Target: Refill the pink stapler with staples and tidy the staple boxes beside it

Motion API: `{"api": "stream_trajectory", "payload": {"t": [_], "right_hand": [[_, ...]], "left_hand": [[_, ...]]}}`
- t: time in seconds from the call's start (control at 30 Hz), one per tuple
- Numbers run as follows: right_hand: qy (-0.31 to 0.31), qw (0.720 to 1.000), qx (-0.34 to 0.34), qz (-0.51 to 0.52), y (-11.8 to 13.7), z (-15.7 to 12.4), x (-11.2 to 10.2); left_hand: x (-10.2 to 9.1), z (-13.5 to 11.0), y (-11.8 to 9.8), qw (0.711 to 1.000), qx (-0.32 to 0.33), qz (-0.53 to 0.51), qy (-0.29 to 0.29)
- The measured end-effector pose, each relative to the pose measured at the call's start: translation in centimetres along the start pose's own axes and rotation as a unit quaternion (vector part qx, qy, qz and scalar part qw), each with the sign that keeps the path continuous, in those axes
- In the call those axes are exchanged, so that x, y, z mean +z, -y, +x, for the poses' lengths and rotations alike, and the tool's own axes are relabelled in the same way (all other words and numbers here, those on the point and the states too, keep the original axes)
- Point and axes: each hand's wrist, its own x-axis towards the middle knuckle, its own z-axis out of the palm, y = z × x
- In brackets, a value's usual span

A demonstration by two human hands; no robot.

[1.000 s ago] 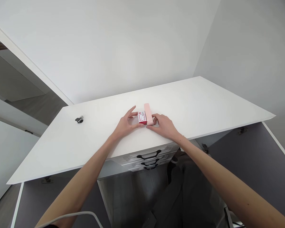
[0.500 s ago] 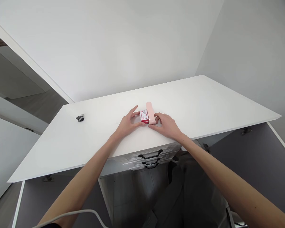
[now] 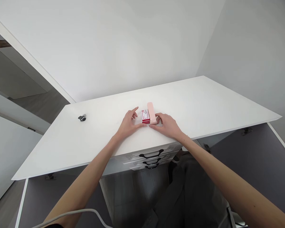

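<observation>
A small red and white box lies on the white desk beside a pink stapler. My left hand rests on the desk just left of the box, thumb touching its near end, fingers apart and slightly curled. My right hand pinches the near end of the pink stapler between thumb and fingers.
A small black binder clip lies at the desk's far left. Under the desk stands a white drawer unit with black handles. A white cable crosses the bottom left. Walls close off the back and right.
My left fingers have curled in a little, away from the box's far side. The stapler, box and right hand stay as they were; the view shifted slightly.
</observation>
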Motion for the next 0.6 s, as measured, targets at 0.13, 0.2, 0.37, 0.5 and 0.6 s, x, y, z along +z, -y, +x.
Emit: {"api": "stream_trajectory", "payload": {"t": [0.13,0.2,0.37,0.5,0.6], "right_hand": [[-0.003,1.0,-0.006,-0.004,-0.25,0.07,0.17],[-0.001,1.0,-0.004,-0.007,-0.31,0.09,0.21],[0.0,1.0,-0.005,-0.002,-0.34,0.08,0.23],[0.0,1.0,-0.003,0.001,-0.33,0.06,0.21],[0.001,1.0,0.0,0.002,-0.3,0.05,0.2]], "left_hand": [[0.07,-0.05,-0.36,0.998,0.009,-0.062,0.018],[0.09,-0.04,-0.64,0.997,0.011,-0.076,0.026],[0.11,-0.07,-0.96,0.997,0.014,-0.069,0.035],[0.09,-0.11,-0.96,0.997,0.016,-0.065,0.035],[0.03,-0.15,-0.98,0.997,0.02,-0.06,0.041]]}}
